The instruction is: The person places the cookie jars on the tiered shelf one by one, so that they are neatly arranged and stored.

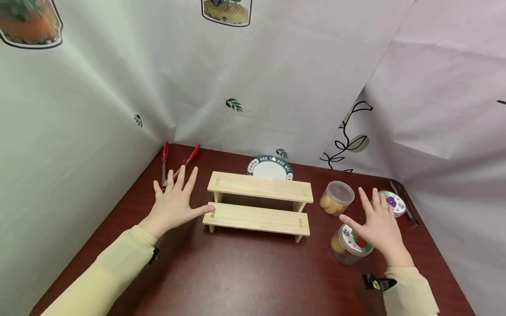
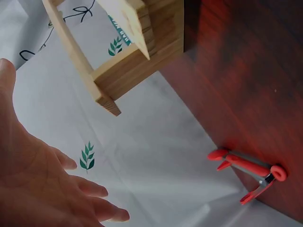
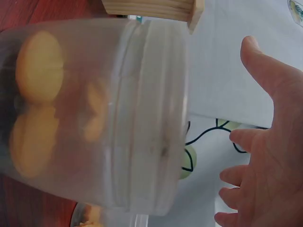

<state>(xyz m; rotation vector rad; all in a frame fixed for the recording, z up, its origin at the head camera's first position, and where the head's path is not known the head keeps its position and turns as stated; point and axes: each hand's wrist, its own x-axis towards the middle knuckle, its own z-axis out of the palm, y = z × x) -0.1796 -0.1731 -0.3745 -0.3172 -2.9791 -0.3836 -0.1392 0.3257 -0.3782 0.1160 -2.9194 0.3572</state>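
My left hand hovers with spread fingers left of a two-step wooden rack; its thumb overlaps the lower step's end in the head view. The left wrist view shows that palm apart from the rack. My right hand, fingers also straight, is over the jars at the right and holds nothing. Partly behind it stands a clear jar with a printed strawberry-like lid. Farther back is a jar with a plain translucent top, yellow-orange pieces inside. A jar looms large beside the right hand.
A round plate with a green lettered rim lies behind the rack. Red-handled metal tongs-like tool lies at the back left. At the right edge are a purple-flower lid and a long dark object. White cloth surrounds the table.
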